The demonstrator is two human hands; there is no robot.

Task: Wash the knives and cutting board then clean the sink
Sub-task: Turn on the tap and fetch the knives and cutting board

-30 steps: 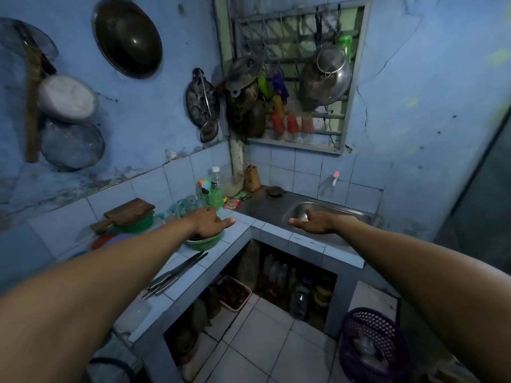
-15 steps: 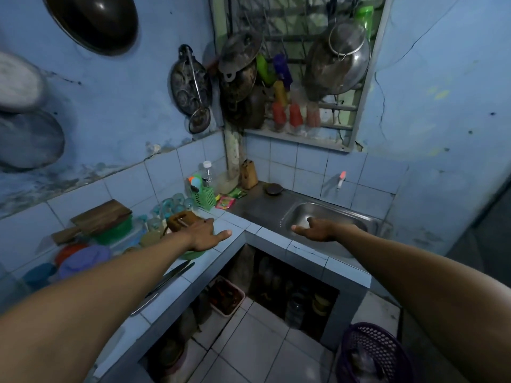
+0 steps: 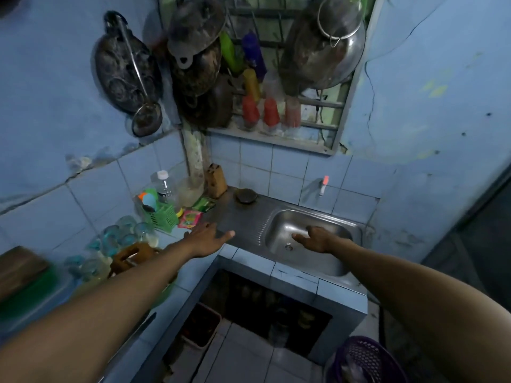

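Both hands empty, fingers spread: left hand [image 3: 206, 239] over the blue tiled desk [image 3: 250, 262], right hand [image 3: 318, 239] above the stainless steel sink [image 3: 279, 219]. Brown wooden cutting board [image 3: 19, 268] sits far left, likely stiff and heavyish; grab its edge.

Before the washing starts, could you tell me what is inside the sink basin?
The sink shows bare steel and its drain; no dishes are visible. The right hand, open, hovers over it, hiding part of the basin floor and front wall.
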